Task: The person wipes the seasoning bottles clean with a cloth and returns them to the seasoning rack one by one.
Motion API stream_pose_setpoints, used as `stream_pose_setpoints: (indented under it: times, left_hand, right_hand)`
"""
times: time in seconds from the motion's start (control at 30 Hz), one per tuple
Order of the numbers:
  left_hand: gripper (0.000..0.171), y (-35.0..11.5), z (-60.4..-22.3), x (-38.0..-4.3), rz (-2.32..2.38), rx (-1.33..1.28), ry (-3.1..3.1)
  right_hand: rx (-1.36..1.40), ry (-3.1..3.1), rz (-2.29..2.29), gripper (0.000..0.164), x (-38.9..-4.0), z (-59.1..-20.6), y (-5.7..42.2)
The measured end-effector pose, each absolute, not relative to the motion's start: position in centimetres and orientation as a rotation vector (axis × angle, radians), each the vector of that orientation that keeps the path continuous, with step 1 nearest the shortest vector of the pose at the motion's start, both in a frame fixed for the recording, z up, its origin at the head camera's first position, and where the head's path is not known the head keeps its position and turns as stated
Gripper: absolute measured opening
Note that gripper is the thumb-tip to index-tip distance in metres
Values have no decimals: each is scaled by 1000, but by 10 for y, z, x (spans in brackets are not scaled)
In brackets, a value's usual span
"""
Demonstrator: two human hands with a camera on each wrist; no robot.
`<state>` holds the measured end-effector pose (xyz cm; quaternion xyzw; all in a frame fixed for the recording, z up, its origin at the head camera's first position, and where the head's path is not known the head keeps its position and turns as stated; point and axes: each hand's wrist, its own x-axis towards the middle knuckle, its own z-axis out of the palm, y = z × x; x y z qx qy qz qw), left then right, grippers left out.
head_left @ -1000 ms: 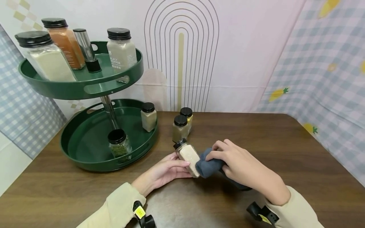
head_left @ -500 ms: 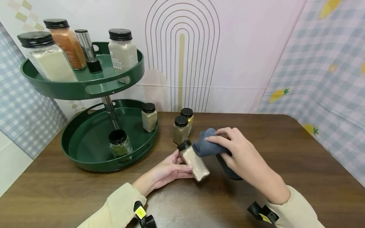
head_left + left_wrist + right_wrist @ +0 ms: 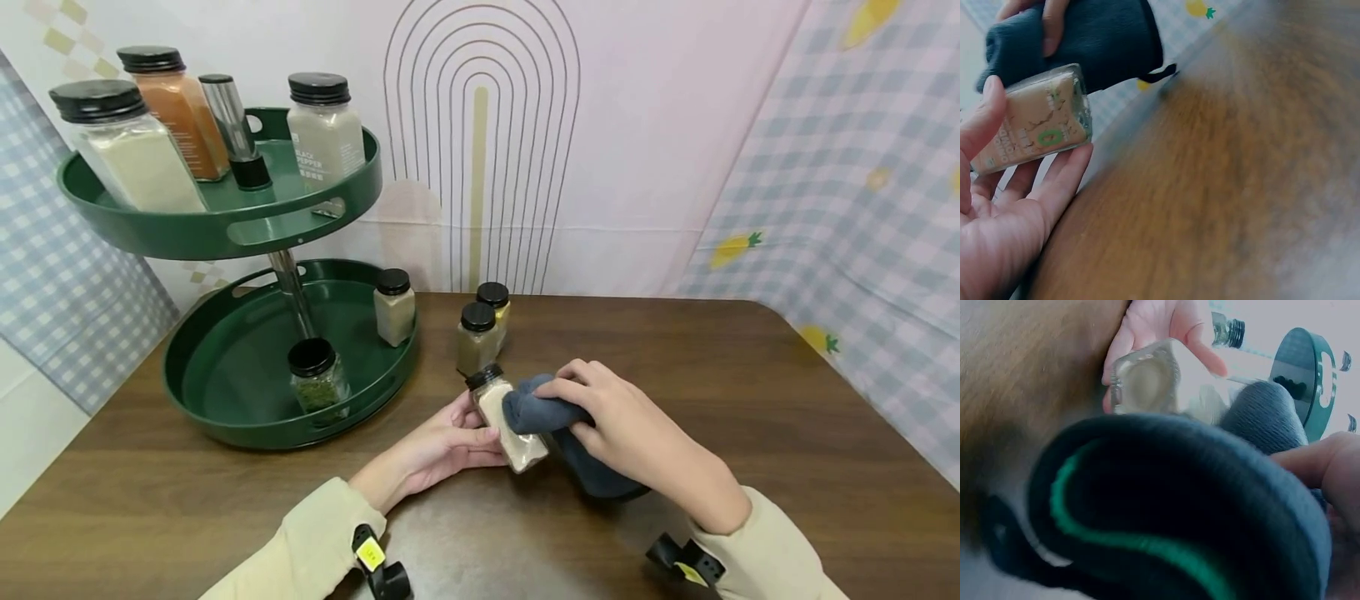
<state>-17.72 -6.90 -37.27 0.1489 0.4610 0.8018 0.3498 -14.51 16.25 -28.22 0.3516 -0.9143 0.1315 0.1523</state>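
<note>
A small clear spice jar with a black lid and pale powder inside is tilted above the table. My left hand holds it between thumb and fingers; in the left wrist view the same jar shows pale print and a green mark. My right hand grips a folded dark blue cloth, which touches the jar's side. The right wrist view shows the cloth large in front, with the jar's base beyond it and a green strip along the cloth's fold.
Two small black-lidded jars stand behind my left hand. At left is a two-tier green tray stand, with larger jars and a silver-black cylinder on top, and small jars below. A patterned curtain backs the wooden table.
The right hand and cloth rose toward the jar's lid, then came back down along its side. The jar shifted slightly right and tilts a bit differently in the left hand.
</note>
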Motion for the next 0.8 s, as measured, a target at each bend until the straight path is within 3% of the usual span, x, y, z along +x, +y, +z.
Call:
stream_pose_setpoints:
  times: [0.53,0.8]
  left_hand:
    - [71,-69,-375,-176,2101,403,1195]
    - [76,-68,-373,-177,2088,362,1244]
  right_hand:
    - [1220,-2805,201,56,-138,-268,178]
    - [973,-2657,285,46,-136,-260,175]
